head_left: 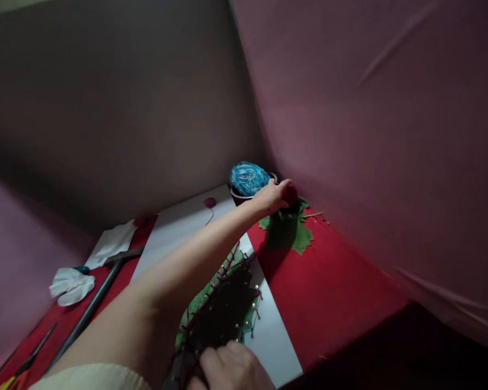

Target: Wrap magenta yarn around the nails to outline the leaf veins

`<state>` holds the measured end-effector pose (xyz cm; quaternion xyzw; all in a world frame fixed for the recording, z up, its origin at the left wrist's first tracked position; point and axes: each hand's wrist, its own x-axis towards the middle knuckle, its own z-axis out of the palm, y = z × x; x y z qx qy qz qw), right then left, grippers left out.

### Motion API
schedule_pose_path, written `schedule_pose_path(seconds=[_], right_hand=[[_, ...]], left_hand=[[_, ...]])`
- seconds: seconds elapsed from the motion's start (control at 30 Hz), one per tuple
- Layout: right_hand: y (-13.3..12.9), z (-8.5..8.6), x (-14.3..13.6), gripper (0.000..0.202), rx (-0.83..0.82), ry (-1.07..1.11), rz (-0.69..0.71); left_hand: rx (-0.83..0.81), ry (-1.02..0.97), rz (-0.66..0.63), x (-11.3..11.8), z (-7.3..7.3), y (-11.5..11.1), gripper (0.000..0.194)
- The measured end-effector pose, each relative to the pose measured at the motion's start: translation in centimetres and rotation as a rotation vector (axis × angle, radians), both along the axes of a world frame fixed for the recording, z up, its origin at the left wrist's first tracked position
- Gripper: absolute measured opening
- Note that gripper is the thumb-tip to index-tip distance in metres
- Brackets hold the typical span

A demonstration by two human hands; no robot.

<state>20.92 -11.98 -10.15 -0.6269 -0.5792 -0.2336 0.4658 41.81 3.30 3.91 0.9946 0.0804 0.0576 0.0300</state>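
Note:
My left hand point(273, 196) reaches far forward across the board, fingers curled around a dark red round thing point(289, 194) whose kind is hard to make out in the shade. Beneath it lies a loose green leaf point(303, 236) on red cloth. At the bottom, my right hand point(230, 368) is closed over the near end of a large leaf point(201, 303), beside a dark object; what it holds is hidden. Pins ring this leaf on the white board point(282, 346), with purple thread wound along its edge and a bit of teal thread near my right hand.
A blue yarn ball point(249, 179) sits in a bowl at the back, near a small dark pink ball point(210, 202) trailing thread. At left lie a hammer point(93, 298), scissors point(24, 368) and crumpled white tissue point(71, 287). Pink cloth point(382, 135) walls the right side.

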Motion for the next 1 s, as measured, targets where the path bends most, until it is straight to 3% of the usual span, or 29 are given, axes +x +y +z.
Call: schedule_pose_path(seconds=[0.03, 0.1, 0.17, 0.23, 0.33, 0.4, 0.53, 0.63, 0.83, 1.0], right_hand=[[-0.6, 1.0, 0.6, 0.015, 0.041, -0.062, 0.124], [-1.9, 3.1, 1.8, 0.013, 0.001, -0.067, 0.239], [-3.2, 4.7, 2.7, 0.011, -0.122, -0.028, 0.325], [-4.0, 5.5, 3.2, 0.014, -0.179, 0.014, 0.352], [-4.7, 5.5, 3.2, 0.018, -0.166, 0.072, 0.401], [-4.9, 5.2, 3.1, 0.021, -0.138, 0.100, 0.424], [-5.2, 5.1, 3.3, 0.022, -0.114, 0.130, 0.474], [-5.3, 5.4, 3.6, 0.018, -0.110, 0.147, 0.502], [-5.6, 5.5, 3.6, 0.014, -0.113, 0.161, 0.520], [-5.8, 5.7, 3.6, 0.019, -0.145, 0.144, 0.529]], left_hand=[[0.014, 0.011, 0.006, -0.2, 0.1, -0.1, 0.067], [0.025, 0.017, 0.042, -1.1, 0.9, 0.0, 0.082], [0.033, -0.002, 0.055, -3.4, 2.4, 0.3, 0.063], [-0.047, 0.037, 0.056, -7.0, 4.1, 0.4, 0.039], [-0.168, 0.071, 0.125, -14.2, 6.0, -0.3, 0.031], [-0.204, 0.096, 0.197, -19.1, 6.3, -1.4, 0.027], [-0.362, 0.083, 0.265, -26.7, 5.1, -4.3, 0.022], [-0.421, 0.066, 0.200, -29.8, 3.0, -6.4, 0.019], [-0.215, -0.065, 0.185, -31.2, -1.4, -9.4, 0.021], [-0.061, -0.058, 0.231, -31.3, -2.8, -10.3, 0.026]])
